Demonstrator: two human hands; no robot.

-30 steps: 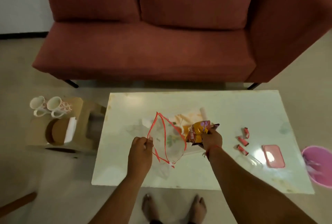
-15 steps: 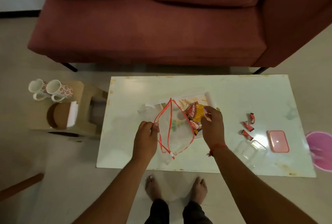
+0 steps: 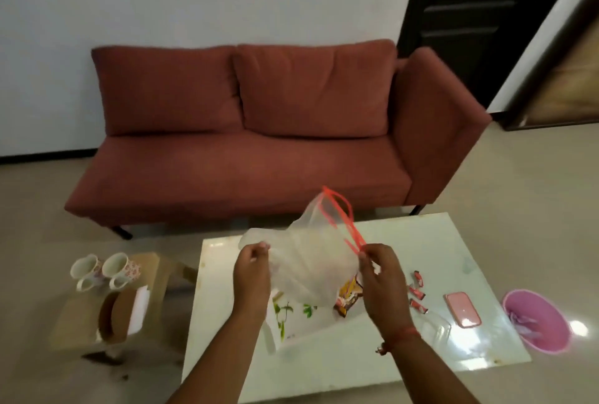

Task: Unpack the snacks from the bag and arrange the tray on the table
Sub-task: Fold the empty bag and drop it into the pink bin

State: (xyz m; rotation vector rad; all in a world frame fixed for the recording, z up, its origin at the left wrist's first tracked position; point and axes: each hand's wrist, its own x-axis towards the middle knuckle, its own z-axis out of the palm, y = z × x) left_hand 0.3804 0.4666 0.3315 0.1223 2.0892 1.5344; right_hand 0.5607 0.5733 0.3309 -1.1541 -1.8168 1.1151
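A clear plastic bag (image 3: 316, 254) with a red-orange zip rim hangs lifted above the table, looking empty. My left hand (image 3: 251, 269) pinches its bottom corner. My right hand (image 3: 379, 277) pinches the red rim. Under the bag, a white tray (image 3: 299, 319) with a green leaf print lies on the white table (image 3: 431, 248). An orange snack packet (image 3: 348, 298) rests on the tray's right part, partly hidden by the bag. Three small red wrapped candies (image 3: 416, 291) lie on the table to the right of my right hand.
A pink phone (image 3: 462, 309) and a clear plastic container (image 3: 436, 329) lie at the table's right. A pink basin (image 3: 534, 324) sits on the floor beyond. Left, a low wooden stool (image 3: 107, 303) carries two mugs (image 3: 103, 269). A red sofa (image 3: 259, 131) stands behind the table.
The snack packet has left my right hand and lies on the tray. Both hands have raised the bag off the table, and my view has tilted up toward the sofa and wall.
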